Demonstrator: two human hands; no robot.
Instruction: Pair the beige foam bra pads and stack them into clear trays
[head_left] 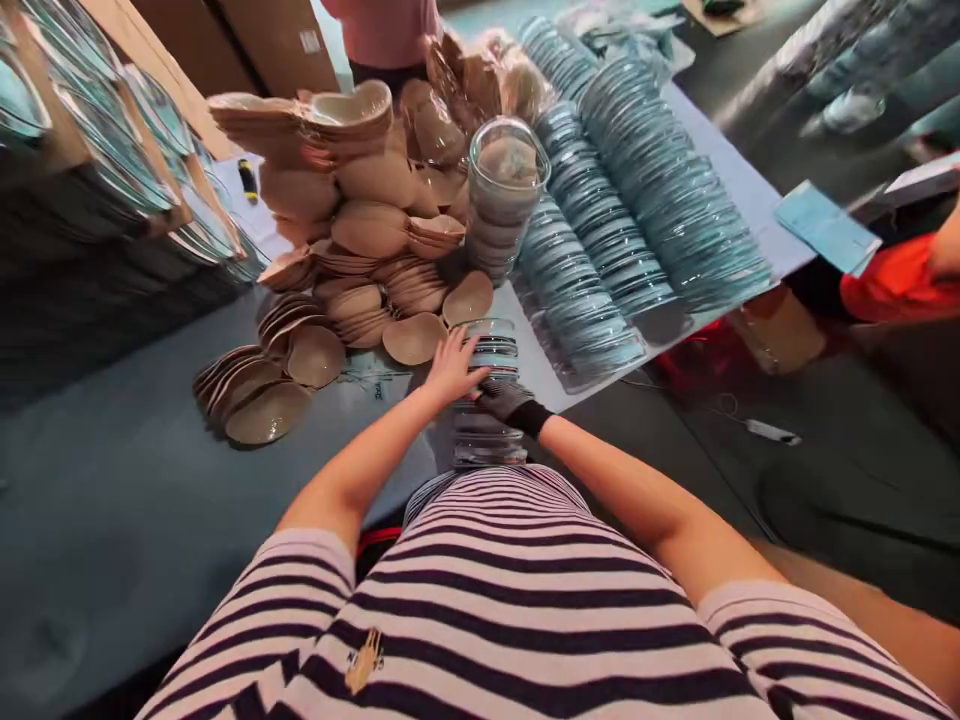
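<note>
A stack of clear, round-rimmed dishes (491, 440) lies along the table edge against my body; whether they are bowls or lids I cannot tell. My bare left hand (452, 368) curves over the stack's left side, fingers and thumb spread around several rims. Just below it, my right hand (504, 400), in a dark glove, is closed over the stack from the right, its fingertips partly hidden. Close to my left fingers lie a brown shell-shaped piece (415, 340) and another brown piece (468, 298).
Nested brown pieces (371, 230) are heaped beyond my left hand. A tall clear stack (506, 195) stands beside them. Wrapped rows of clear dishes (660, 190) cover the table's right side. Racked clear pieces (112, 130) stand left. A person in pink (382, 35) is across the table.
</note>
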